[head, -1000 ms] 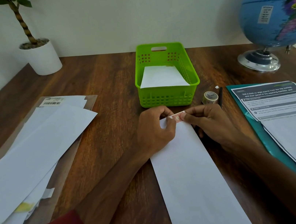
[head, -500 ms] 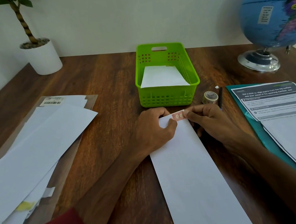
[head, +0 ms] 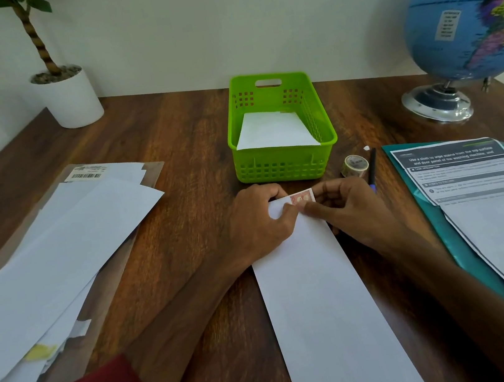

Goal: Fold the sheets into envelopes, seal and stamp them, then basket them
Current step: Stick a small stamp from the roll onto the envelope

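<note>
— Which step is in hand?
— Stamping, it is judged: a stamp (head: 302, 198) is being set at the 12 o'clock end of the folded sheet (head: 321, 295) on the counter (head: 171, 144), just short of the basket (head: 286, 166).
— And the grip?
— The stamp is pinched by the right hand (head: 350, 212); the sheet is pressed down under the curled fingers of the left hand (head: 263, 218). Firm pressing-down is called for next.

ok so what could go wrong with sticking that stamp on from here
1. The stamp sits right at the far end of the folded sheet, so it could overhang or go on crooked.
2. The left hand and right hand crowd it, so it may cling to a fingertip.
</note>
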Demonstrator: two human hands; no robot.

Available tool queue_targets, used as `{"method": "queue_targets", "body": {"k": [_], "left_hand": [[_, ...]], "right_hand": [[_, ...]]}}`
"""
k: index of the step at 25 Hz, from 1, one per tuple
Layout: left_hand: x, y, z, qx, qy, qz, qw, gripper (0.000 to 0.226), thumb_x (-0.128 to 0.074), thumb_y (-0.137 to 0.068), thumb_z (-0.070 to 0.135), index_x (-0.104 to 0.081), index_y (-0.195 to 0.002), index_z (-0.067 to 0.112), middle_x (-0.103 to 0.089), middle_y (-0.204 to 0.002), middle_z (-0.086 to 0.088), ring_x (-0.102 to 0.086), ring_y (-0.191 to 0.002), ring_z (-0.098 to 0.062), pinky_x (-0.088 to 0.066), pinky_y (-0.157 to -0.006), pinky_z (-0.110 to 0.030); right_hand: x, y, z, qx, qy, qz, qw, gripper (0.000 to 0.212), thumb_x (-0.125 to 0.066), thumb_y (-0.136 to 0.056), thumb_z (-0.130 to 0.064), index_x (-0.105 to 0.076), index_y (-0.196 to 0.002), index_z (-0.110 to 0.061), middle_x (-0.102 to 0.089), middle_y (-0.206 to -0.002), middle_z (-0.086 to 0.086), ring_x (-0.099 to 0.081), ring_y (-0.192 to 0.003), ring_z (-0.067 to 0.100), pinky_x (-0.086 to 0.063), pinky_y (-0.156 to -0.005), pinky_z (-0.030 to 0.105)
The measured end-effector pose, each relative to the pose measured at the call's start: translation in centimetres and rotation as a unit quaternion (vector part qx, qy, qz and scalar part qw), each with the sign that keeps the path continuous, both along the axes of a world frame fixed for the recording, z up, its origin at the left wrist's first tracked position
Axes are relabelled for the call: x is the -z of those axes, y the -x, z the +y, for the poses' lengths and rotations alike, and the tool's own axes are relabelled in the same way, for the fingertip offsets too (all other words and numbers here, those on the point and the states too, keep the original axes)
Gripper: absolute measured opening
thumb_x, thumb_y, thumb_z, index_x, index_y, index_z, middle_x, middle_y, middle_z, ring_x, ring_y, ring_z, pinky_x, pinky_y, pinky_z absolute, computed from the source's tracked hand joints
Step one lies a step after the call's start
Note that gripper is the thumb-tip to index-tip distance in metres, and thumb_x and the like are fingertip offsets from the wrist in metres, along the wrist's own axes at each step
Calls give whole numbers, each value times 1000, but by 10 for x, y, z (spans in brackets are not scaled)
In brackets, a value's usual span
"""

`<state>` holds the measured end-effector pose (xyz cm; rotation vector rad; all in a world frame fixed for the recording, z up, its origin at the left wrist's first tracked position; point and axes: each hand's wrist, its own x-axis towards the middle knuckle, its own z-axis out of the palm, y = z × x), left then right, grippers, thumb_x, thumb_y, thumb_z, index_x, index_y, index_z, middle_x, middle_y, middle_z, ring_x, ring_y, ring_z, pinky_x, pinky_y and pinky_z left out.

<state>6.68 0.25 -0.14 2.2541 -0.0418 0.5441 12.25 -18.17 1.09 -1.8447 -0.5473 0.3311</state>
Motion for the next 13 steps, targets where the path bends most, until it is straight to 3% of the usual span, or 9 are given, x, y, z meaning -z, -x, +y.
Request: {"method": "queue_targets", "body": {"k": [4, 7, 9, 13], "left_hand": [[1, 0, -1, -1, 5, 0, 1000, 22, -61, -78, 32, -72, -78, 13, -71, -73, 4, -63, -67, -14, -53, -63, -37], [1, -1, -1, -1, 17, 2, 1000, 22, -61, -78, 32, -72, -77, 13, -70, -72, 4, -63, -66, -15, -52, -62, -38], [1, -1, -1, -2, 13, -3, 1000, 22, -62, -78, 33, -72, -77, 13, -69, -71, 4, -63, -66, -14, -52, -62, -38], [0, 0, -2, 0, 8, -13, 1000, 28, -65, -81, 43, -70, -75, 16, -68, -70, 6, -62, -65, -12, -49, -59, -28]], "right_hand": [[3, -5, -1, -10, 23, 2, 1000, 19, -58, -103, -10, -75, -112, -10, -79, -96, 4, -69, -69, 14, -48, -47, 18], [1, -7, -1, 1, -2, 40, 999, 27, -49, -104, -3, -75, -109, -10, -77, -87, 4, -65, -66, 16, -48, -45, 20], [-1, -5, -1, 2, -4, 31, 1000, 22, -55, -104, -9, -76, -108, -10, -75, -78, -2, -63, -61, 10, -46, -44, 18], [1, -3, -1, -12, 10, -2, 1000, 18, -65, -98, -16, -76, -112, -11, -80, -93, 3, -71, -69, 9, -47, -45, 15]]}}
